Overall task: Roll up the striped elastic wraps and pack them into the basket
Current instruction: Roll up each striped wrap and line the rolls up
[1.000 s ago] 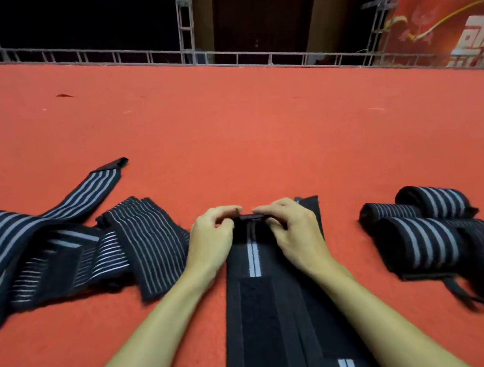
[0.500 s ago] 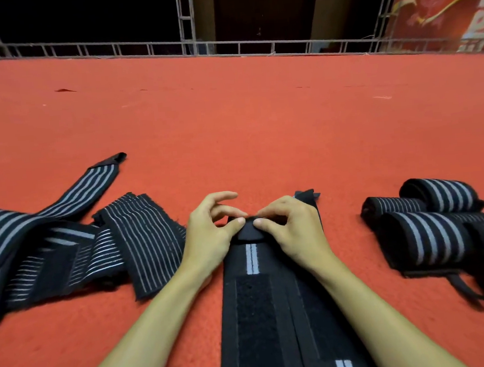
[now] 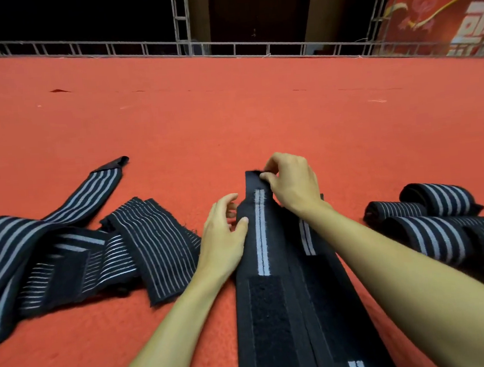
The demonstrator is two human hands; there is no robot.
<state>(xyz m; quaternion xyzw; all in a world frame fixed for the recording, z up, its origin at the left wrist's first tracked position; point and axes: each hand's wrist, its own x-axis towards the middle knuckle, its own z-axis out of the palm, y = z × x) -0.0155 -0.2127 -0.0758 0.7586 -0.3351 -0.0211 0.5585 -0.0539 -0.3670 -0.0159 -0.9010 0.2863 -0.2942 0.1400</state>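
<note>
A long black wrap [image 3: 270, 297] with a thin double grey stripe and a velcro patch runs from the bottom edge up the middle of the red carpet. My right hand [image 3: 291, 183] pinches its far end, which is stretched out flat. My left hand [image 3: 224, 234] lies against the wrap's left edge, thumb pressing on it. A second black strip [image 3: 307, 236] lies under my right forearm. Several unrolled striped wraps [image 3: 75, 254] lie in a loose pile on the left. Rolled striped wraps [image 3: 429, 220] sit on the right. No basket is in view.
Red carpet [image 3: 230, 120] stretches far ahead to a metal truss rail [image 3: 184, 49] at the back. A red banner [image 3: 448, 19] stands at the back right.
The far end of the wrap, folded over under both thumbs before, is now stretched out farther away by my right hand. My left hand has slid back along the wrap's left edge.
</note>
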